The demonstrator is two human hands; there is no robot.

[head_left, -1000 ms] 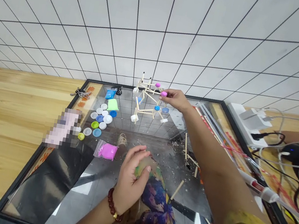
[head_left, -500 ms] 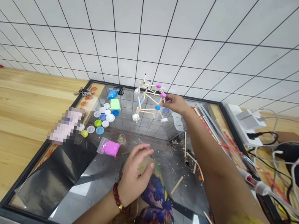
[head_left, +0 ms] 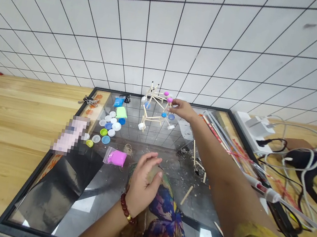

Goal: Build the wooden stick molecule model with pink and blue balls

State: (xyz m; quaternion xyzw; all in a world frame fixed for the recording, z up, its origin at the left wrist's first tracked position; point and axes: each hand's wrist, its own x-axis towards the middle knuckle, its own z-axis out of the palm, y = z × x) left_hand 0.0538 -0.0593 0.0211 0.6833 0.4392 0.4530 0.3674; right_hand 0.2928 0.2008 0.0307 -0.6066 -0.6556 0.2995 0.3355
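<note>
On the far side of the glass panel stands a frame of wooden sticks (head_left: pixel 154 120), joined with pink, blue and white lumps that look like modelling clay. My right hand (head_left: pixel 182 109) reaches to its right side, fingers pinched at a stick just beneath a pink lump (head_left: pixel 170 100). The exact grip is partly hidden by the fingers. My left hand (head_left: pixel 144 183) hovers near the panel's front with fingers apart and nothing in it; a beaded bracelet (head_left: pixel 127 209) circles the wrist. Left of that hand lies a bag of pink clay (head_left: pixel 116 157).
Several small lids (head_left: pixel 108 125), a green packet (head_left: pixel 122 112) and a blue packet (head_left: pixel 119 101) lie to the left. Loose sticks (head_left: pixel 186 195) are scattered on the right. A power strip (head_left: pixel 251 130) with cables borders the panel (head_left: pixel 25 193); a tiled wall (head_left: pixel 173 35) rises behind.
The top of the stick frame has shifted a little, with its upper left sticks now leaning across each other. My right hand stays at the pink lump; my left hand holds its pose.
</note>
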